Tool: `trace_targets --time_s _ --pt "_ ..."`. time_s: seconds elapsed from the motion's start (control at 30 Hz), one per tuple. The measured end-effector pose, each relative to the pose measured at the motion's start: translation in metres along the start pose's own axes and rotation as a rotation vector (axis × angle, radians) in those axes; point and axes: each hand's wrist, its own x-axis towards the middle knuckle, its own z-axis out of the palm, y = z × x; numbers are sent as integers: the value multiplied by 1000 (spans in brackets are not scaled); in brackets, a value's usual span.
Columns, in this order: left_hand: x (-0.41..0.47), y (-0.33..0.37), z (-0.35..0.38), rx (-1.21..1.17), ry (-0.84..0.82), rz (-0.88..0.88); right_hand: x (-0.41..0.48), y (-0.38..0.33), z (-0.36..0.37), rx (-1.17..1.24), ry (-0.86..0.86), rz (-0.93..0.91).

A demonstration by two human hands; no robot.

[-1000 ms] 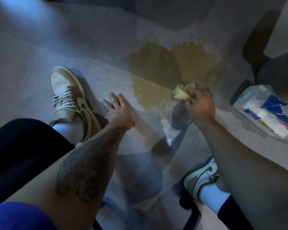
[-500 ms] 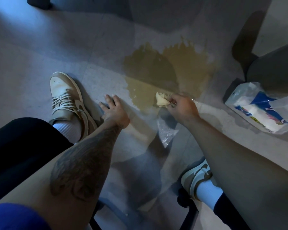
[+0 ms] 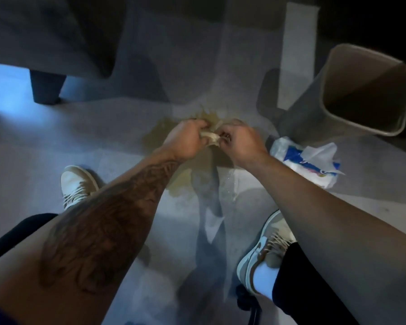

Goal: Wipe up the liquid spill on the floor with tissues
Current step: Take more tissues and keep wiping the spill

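Observation:
A brownish-yellow liquid spill [image 3: 158,134] spreads over the grey floor ahead of me, partly hidden by my hands. Above it my left hand [image 3: 185,141] and my right hand [image 3: 243,143] are raised together, both with fingers curled on one soaked, yellowed wad of tissue [image 3: 212,138] between them. Wet streaks [image 3: 230,191] glisten on the floor below my hands.
An opened blue-and-white tissue pack [image 3: 307,160] lies on the floor at the right. Behind it stands a tan waste bin [image 3: 352,95] with its mouth towards me. A dark furniture leg [image 3: 46,86] is at the far left. My two sneakers [image 3: 76,186] [image 3: 265,247] flank the floor between my knees.
My left hand has lifted off the floor and joined the right hand on the wet tissue. The tissue has come up off the spill. My view has tilted up, showing the bin.

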Motion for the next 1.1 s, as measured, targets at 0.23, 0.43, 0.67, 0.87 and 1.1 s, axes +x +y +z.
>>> trace_targets --time_s 0.23,0.43,0.67,0.87,1.1 --pt "55 92 -28 -45 128 173 12 32 -107 -27 157 -71" --pt "106 185 -26 -44 208 226 12 77 -190 -58 268 18" --pt "124 264 18 28 81 351 -23 136 -228 -130 404 175" --pt "110 251 34 52 57 341 -55 149 -213 -108 471 274" --pt "58 199 46 -123 319 228 -104 152 -161 -264 7 369"
